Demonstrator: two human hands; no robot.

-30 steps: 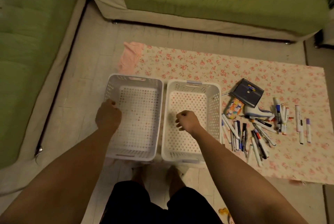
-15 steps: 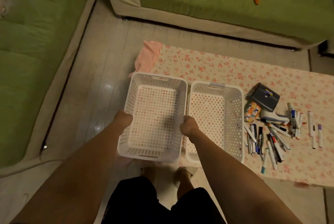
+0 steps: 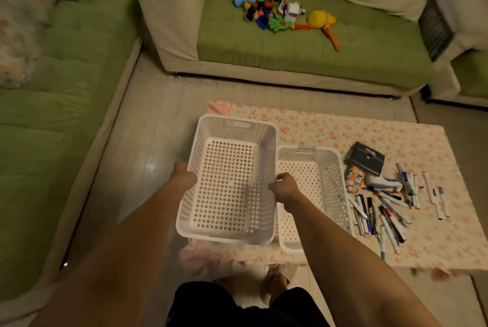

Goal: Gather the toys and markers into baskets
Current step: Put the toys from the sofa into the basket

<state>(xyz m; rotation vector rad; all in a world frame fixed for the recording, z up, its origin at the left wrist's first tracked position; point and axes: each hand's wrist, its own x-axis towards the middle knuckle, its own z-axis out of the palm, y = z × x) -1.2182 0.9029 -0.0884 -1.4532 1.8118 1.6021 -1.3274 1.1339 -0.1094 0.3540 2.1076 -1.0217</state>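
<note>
Both hands hold an empty basket [image 3: 227,181] above the near-left corner of the surface [image 3: 343,128]; the left hand [image 3: 184,178] grips its left rim, and the right hand [image 3: 284,189] has its fingers curled over the right rim; the second basket [image 3: 309,181] sits beside it, with the markers [image 3: 383,210] scattered to its right; the toys [image 3: 272,9] lie heaped on the sofa [image 3: 343,44] (well apart from both baskets). Carry the basket level and set it flat beside the toys, so gathering needs only short reaches.
</note>
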